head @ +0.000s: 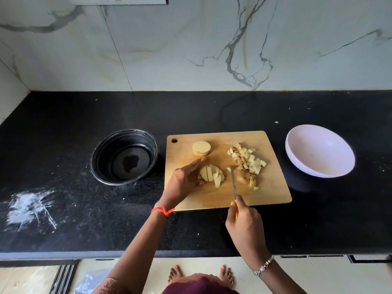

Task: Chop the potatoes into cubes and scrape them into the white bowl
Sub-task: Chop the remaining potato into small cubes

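Potato strips (211,174) lie in a fanned group near the middle of the cutting board (273,194), their long axis pointing toward the far edge. The left hand (185,181) cups them, half open, fingertips touching the pile. The right hand (244,225) is closed around the yellow-handled knife (233,183), its blade just beside the strips. Cut cubes (248,160) sit toward the right edge, while the white bowl (314,172) is empty. I think the loose strips could slide apart under a crosswise cut, giving uneven cubes or bringing the blade near the fingers.

Cutting board (269,194) lies between glass bowl (125,157), left, and white bowl (319,151), right.
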